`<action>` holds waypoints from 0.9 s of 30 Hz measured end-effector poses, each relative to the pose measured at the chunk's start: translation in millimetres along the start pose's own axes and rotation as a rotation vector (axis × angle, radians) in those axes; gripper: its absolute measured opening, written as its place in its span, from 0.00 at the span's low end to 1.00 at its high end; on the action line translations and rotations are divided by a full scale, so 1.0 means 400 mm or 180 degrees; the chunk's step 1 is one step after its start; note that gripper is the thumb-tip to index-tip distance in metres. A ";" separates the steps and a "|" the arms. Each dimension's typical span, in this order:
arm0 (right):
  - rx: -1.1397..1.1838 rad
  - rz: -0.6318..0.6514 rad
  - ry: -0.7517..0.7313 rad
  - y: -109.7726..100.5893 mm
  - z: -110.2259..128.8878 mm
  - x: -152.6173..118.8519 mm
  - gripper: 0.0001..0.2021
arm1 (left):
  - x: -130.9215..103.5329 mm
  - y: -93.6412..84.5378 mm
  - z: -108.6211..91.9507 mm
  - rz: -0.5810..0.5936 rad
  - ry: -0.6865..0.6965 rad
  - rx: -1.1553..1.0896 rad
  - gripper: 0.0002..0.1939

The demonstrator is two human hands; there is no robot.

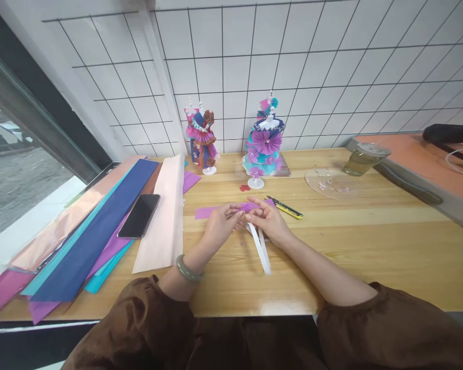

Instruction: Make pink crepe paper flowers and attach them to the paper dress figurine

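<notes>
So both hands are up close in the middle of the surface (332, 262). The left hand (220, 222) and right hand (273, 222) pinch at the middle of a purple paper strip (203, 213), likely to keep it bunched, while its ends stick out left and right. A white ribbon (259, 249) dangles toward the near edge; can't tell which fingers have it. The utility knife (291, 209) lies just beyond the right hand, probably for easy reach. Off left, a black phone (139, 216) sits on the paper sheets (100, 231), maybe just parked there.
</notes>
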State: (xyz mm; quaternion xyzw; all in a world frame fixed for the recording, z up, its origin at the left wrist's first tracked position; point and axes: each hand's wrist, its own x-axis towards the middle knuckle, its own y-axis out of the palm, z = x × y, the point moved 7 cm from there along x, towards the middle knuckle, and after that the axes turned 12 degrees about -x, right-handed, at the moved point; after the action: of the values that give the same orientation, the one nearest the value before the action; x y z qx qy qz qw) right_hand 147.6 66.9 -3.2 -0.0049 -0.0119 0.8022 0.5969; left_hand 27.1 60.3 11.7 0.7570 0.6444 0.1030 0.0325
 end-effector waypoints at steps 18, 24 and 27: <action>0.0079 -0.0052 0.0313 -0.004 -0.010 -0.005 0.14 | -0.003 0.010 -0.008 0.0171 0.0064 0.0046 0.10; 0.0151 -0.0004 0.0345 -0.003 -0.013 -0.005 0.13 | -0.005 0.016 -0.012 0.0316 0.0057 0.0103 0.13; 0.0275 0.0027 0.0339 -0.001 -0.013 -0.005 0.12 | -0.005 0.017 -0.018 0.0342 0.0081 0.0171 0.13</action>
State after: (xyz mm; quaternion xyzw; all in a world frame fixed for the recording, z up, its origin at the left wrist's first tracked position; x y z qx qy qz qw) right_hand 148.8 65.3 -8.5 -0.0217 0.0545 0.8030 0.5930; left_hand 32.0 56.6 19.7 0.7898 0.6057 0.0969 -0.0016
